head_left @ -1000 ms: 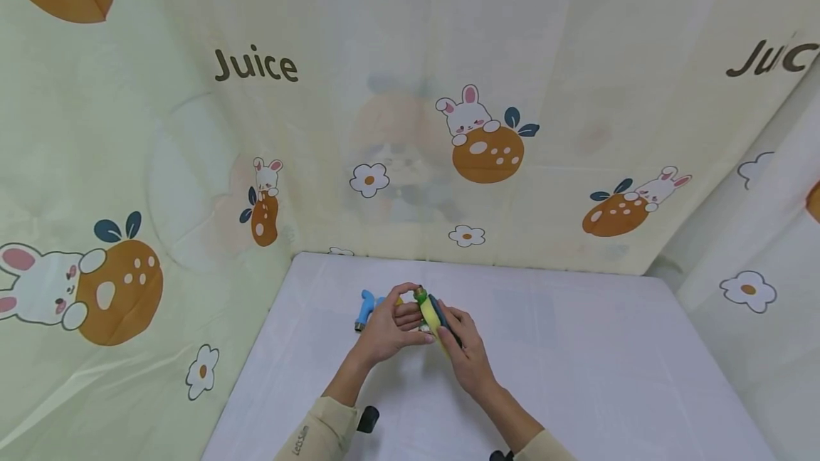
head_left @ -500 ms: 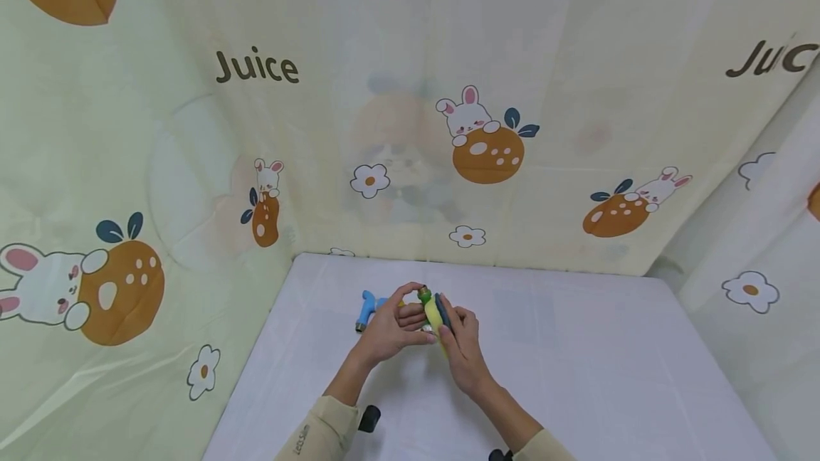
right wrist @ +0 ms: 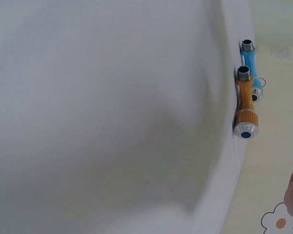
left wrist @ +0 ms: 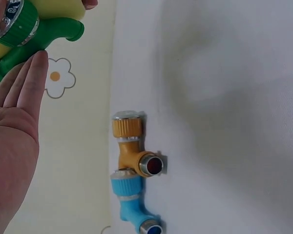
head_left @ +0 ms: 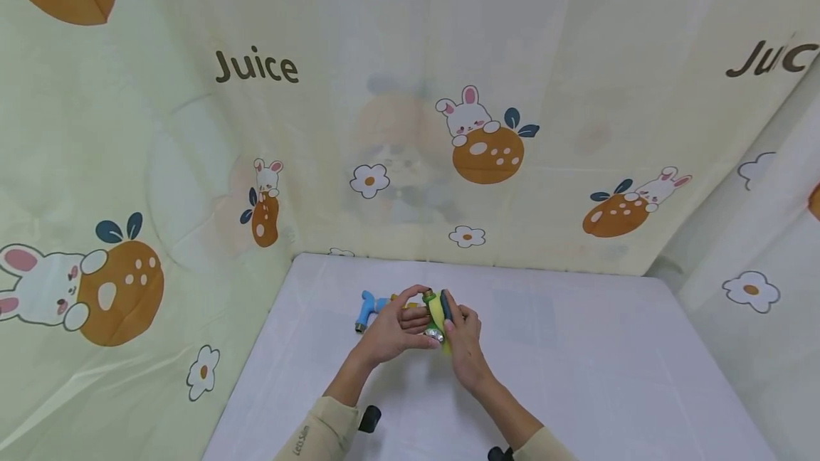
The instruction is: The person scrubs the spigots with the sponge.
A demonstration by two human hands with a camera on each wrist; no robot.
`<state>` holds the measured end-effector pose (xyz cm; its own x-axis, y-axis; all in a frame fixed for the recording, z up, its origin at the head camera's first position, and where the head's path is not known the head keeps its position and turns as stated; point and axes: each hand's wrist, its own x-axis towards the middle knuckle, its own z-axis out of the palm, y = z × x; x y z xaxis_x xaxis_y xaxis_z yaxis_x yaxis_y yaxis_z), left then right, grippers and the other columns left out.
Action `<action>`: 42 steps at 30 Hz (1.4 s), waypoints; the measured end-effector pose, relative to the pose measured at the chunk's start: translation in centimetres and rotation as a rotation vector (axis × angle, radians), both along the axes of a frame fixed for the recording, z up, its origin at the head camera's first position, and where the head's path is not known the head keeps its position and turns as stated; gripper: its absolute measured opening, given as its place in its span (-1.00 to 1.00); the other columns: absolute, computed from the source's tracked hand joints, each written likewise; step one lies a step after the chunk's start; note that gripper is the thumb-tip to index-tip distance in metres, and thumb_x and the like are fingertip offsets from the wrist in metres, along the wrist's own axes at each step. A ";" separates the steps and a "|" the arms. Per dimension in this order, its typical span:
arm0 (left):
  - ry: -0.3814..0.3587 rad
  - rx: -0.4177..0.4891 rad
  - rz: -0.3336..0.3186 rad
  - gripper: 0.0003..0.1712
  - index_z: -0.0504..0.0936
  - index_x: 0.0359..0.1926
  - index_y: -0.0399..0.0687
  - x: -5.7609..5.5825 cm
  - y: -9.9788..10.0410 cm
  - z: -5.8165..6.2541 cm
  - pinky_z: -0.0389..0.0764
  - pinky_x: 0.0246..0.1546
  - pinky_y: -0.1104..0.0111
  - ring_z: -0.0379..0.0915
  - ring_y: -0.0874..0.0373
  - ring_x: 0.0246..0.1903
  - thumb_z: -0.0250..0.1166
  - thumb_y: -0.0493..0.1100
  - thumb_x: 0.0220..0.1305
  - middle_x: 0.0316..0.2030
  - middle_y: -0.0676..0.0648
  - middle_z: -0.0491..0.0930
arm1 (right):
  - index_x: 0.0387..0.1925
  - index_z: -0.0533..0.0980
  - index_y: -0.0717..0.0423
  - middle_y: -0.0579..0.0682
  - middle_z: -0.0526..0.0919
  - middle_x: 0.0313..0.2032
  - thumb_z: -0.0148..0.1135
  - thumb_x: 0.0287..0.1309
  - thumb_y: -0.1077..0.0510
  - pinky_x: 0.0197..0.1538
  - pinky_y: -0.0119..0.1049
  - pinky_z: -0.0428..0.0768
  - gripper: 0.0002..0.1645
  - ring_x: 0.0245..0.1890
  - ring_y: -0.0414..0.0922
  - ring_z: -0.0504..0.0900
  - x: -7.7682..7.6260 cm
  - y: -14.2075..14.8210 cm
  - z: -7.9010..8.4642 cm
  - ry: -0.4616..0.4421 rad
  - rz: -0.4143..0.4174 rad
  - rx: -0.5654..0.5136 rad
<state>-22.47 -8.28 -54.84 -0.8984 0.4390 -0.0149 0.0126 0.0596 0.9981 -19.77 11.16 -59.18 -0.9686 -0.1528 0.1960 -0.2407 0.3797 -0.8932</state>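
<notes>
My left hand (head_left: 387, 333) grips a green tap (left wrist: 44, 34) by its ends, between thumb and index finger. The tap's silver-capped handle (head_left: 434, 334) shows near the thumb. In my right hand (head_left: 468, 351) is a yellow sponge (head_left: 438, 310) with a dark scouring pad (head_left: 445, 306), held against the tap's right side. The sponge hides part of the tap in the head view. The left wrist view shows the other left fingers (left wrist: 31, 90) extended beneath the green body. At the right wrist view's edge only bits of fingers appear.
On the white table (head_left: 576, 361), behind my left hand, lie a blue tap (head_left: 365, 311) and an orange tap (right wrist: 245, 100) close together. A curtain (head_left: 551, 219) with rabbit and fruit prints hangs along the back and sides.
The green tap and the sponge have shifted slightly right, and the sponge stands more upright. More of the tap's silver-capped handle shows now. Both hands keep their hold.
</notes>
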 end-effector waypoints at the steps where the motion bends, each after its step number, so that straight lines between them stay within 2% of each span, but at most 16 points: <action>1: 0.001 -0.005 -0.002 0.09 0.29 0.52 0.35 0.0 0.0 0.0 0.69 0.16 0.22 0.62 -0.02 0.24 0.66 -0.18 0.04 0.28 -0.17 0.62 | 0.67 -0.03 -0.36 0.14 0.12 0.35 -0.37 0.67 -0.14 0.10 -0.10 0.30 -0.36 0.25 0.02 0.09 -0.1 0.1 0.1 -0.009 0.003 0.003; 6: 0.005 -0.043 0.014 0.10 0.28 0.52 0.38 0.1 0.1 -0.1 0.69 0.16 0.23 0.62 -0.02 0.24 0.68 -0.15 0.03 0.30 -0.17 0.60 | 0.66 -0.03 -0.37 0.17 0.14 0.35 -0.32 0.67 -0.16 0.10 -0.11 0.31 -0.35 0.25 0.05 0.09 -0.2 0.2 0.5 -0.037 0.024 0.031; 16: -0.003 -0.042 0.002 0.08 0.29 0.51 0.40 0.0 0.2 -0.3 0.68 0.17 0.22 0.61 -0.03 0.25 0.67 -0.17 0.04 0.31 -0.19 0.59 | 0.67 -0.02 -0.28 0.24 0.21 0.32 -0.29 0.67 -0.16 0.15 -0.07 0.32 -0.33 0.30 0.10 0.11 -1.0 0.3 0.7 -0.050 0.016 0.060; 19: -0.004 -0.044 0.001 0.06 0.30 0.49 0.40 0.0 0.2 -0.4 0.69 0.16 0.22 0.62 -0.03 0.24 0.66 -0.19 0.06 0.30 -0.19 0.60 | 0.67 -0.03 -0.31 0.26 0.20 0.34 -0.28 0.67 -0.18 0.18 0.00 0.36 -0.33 0.33 0.12 0.09 -1.2 0.2 0.8 -0.090 0.012 0.049; 26: -0.001 -0.035 -0.016 0.06 0.32 0.49 0.39 0.0 0.2 -0.6 0.69 0.16 0.20 0.64 -0.03 0.22 0.66 -0.22 0.05 0.29 -0.19 0.61 | 0.65 -0.03 -0.50 0.23 0.14 0.42 -0.29 0.59 -0.38 0.30 0.24 0.38 -0.29 0.42 0.16 0.04 -1.9 0.0 1.1 -0.283 -0.038 -0.014; 29: 0.006 -0.046 -0.007 0.07 0.32 0.48 0.38 0.0 0.3 -0.4 0.70 0.15 0.21 0.64 -0.02 0.22 0.67 -0.21 0.03 0.28 -0.18 0.62 | 0.65 -0.02 -0.47 0.23 0.14 0.42 -0.26 0.58 -0.37 0.31 0.26 0.35 -0.28 0.42 0.17 0.04 -2.0 -0.1 1.2 -0.310 -0.044 -0.026; 32: 0.027 -0.050 0.011 0.06 0.33 0.47 0.38 0.0 0.3 -0.2 0.70 0.14 0.19 0.64 -0.03 0.21 0.68 -0.20 0.01 0.28 -0.20 0.61 | 0.65 0.01 -0.40 0.25 0.17 0.40 -0.24 0.59 -0.35 0.29 0.27 0.35 -0.28 0.41 0.19 0.05 -2.0 -0.2 1.4 -0.300 -0.053 -0.021; 36: 0.067 -0.059 0.034 0.07 0.33 0.46 0.39 0.1 0.5 0.2 0.68 0.17 0.12 0.64 -0.03 0.21 0.68 -0.22 -0.01 0.29 -0.22 0.60 | 0.65 0.06 -0.33 0.27 0.21 0.36 -0.23 0.62 -0.28 0.22 0.15 0.38 -0.30 0.36 0.18 0.08 -2.0 -0.3 1.6 -0.297 -0.075 -0.011; 42: 0.100 -0.071 0.060 0.06 0.35 0.45 0.36 0.2 0.6 0.3 0.68 0.18 0.11 0.64 -0.05 0.21 0.69 -0.24 -0.02 0.28 -0.24 0.61 | 0.65 0.09 -0.25 0.27 0.24 0.32 -0.24 0.64 -0.25 0.07 -0.08 0.36 -0.31 0.31 0.17 0.13 -1.9 -0.1 1.3 -0.326 -0.089 0.017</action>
